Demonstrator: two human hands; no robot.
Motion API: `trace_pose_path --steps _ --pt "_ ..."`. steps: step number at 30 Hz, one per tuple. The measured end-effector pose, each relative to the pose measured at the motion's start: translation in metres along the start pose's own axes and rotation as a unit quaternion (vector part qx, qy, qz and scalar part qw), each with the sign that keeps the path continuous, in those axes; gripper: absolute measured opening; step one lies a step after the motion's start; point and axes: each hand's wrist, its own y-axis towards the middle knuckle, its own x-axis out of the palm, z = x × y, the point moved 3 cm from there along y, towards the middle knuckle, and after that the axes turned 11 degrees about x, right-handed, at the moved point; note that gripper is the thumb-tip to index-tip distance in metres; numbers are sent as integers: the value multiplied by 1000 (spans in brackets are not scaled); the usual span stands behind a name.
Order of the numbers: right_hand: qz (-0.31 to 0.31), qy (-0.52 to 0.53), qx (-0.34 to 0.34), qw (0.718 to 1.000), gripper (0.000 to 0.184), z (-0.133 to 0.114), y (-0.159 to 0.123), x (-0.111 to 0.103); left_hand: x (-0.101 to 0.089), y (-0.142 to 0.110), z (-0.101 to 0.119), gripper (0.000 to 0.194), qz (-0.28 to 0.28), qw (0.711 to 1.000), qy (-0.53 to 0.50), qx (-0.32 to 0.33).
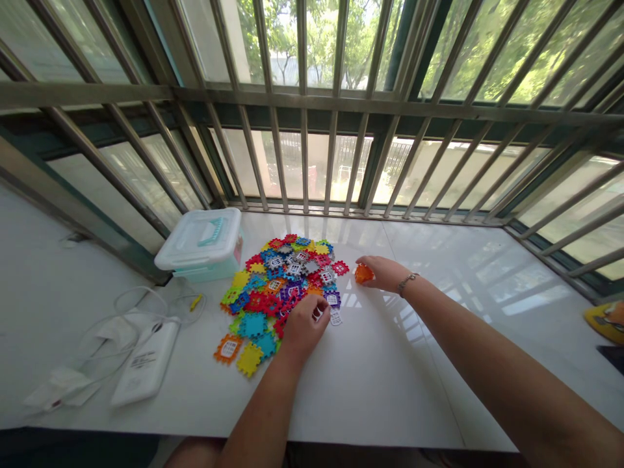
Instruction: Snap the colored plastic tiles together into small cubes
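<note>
Right of the pile, my right hand [383,273] grips an orange plastic building piece [363,274] at the white surface, thumb on the near side and fingers on the far side. My left hand [307,322] is over the near right edge of a pile of coloured interlocking tiles [253,323], its fingers curled into a pinch. Something whitish shows between those fingers, too small to name. A white window insert [336,317] lies beside them. Between pile and right hand is a red tile [340,268].
A lidded clear-and-mint box [199,244] stands behind the pile on the left. Nearer me lie a white power bank [146,361] and loose white cables [110,338]. Metal window bars [305,162] rise along the back. A yellow object [607,322] sits at the far right.
</note>
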Motion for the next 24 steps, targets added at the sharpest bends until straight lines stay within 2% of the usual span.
trace_pose_path --steps 11,24 --pt "8 10 4 1000 75 -1 -2 7 0 0 0 5 -4 1000 3 1" --pt "12 9 2 1000 70 -1 -2 7 1 0 0 5 -3 1000 5 0"
